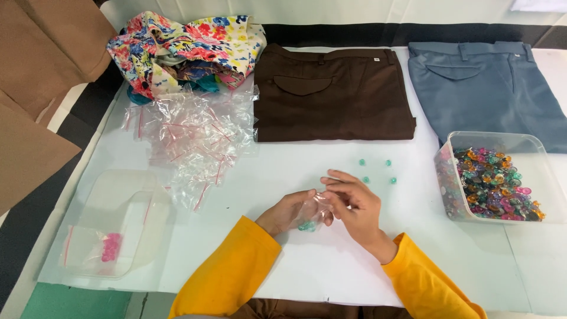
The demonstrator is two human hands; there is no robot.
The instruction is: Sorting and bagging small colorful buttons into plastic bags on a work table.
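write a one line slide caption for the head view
Both hands, left and right, hold a small clear bag with teal beads.

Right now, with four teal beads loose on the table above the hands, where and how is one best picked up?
Pinch a loose teal bead across its sides with thumb and forefinger, from straight above. It is small, round, lies flat on the white table and stands apart from its neighbours. The right hand is probably nearest.

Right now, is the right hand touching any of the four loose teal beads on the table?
Apart. The head view shows the right hand on the small clear bag, with bare white table between it and the teal beads.
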